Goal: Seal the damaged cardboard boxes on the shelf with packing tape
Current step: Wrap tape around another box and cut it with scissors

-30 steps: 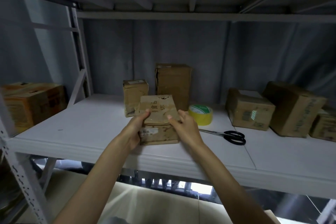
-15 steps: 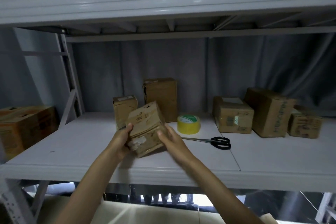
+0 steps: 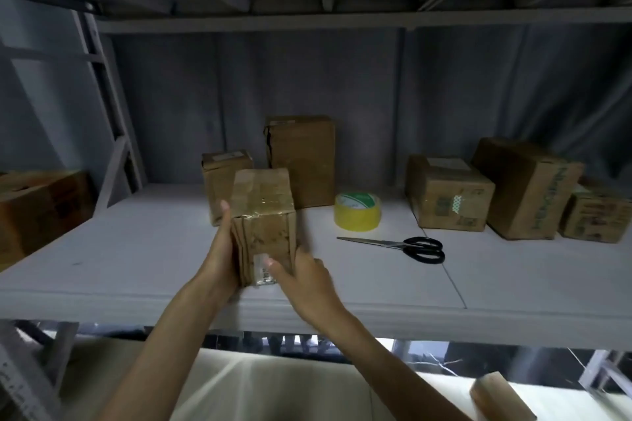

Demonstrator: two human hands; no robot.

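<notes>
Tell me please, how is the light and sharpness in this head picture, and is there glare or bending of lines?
Head view: the shelf bay is dim; the clear tape on the held box gives a small glare. Head view: the right hand is slightly motion-blurred, the left hand sharper. Head view: the area below the shelf is overexposed white, and the wide lens bows the upper beam.

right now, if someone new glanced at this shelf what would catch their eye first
First, the two hands at the front edge of the shelf: the left hand and right hand hold a worn small box with shiny tape across its top. Next, the bright yellow tape roll just right of it, with black-handled scissors lying in front of the roll.
</notes>
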